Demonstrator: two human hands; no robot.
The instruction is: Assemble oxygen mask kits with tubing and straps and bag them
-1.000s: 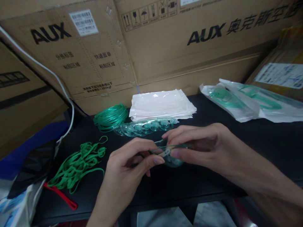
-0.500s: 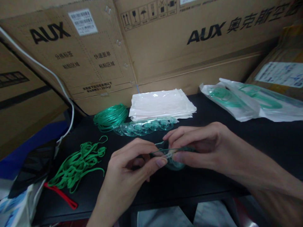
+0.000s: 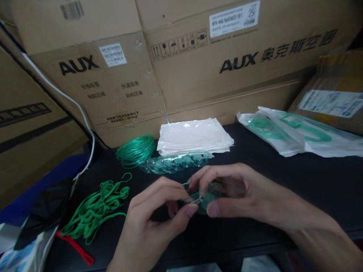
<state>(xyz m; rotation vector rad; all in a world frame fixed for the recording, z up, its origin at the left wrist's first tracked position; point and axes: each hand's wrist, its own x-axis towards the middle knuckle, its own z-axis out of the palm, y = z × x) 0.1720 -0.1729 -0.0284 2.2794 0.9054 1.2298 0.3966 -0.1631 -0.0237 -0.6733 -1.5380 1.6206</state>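
Note:
Between my hands is a small clear-green plastic mask (image 3: 208, 197), partly hidden by my fingers. My left hand (image 3: 159, 215) is closed, thumb and fingers pinching the near left edge of the mask by a thin, pale strip. My right hand (image 3: 235, 189) curls around the other side, thumb in front and fingers behind. Just beyond my hands lies a row of nested clear-green masks (image 3: 176, 162). A coil of green tubing (image 3: 136, 151) sits at their left end. Left of my left hand is a loose pile of green elastic straps (image 3: 98, 207).
White plastic bags (image 3: 195, 134) are stacked behind the masks. Clear-and-white packages (image 3: 266, 130) with green tubing lie at the right. Large cardboard boxes (image 3: 181, 83) wall the back of the black table. A red strip (image 3: 76, 247) and a white cable (image 3: 81, 109) are at the left.
The view has tilted up slightly. My right fingers have shifted on the mask, and the green strap stretched across it before no longer shows clearly. My left hand keeps its pinch.

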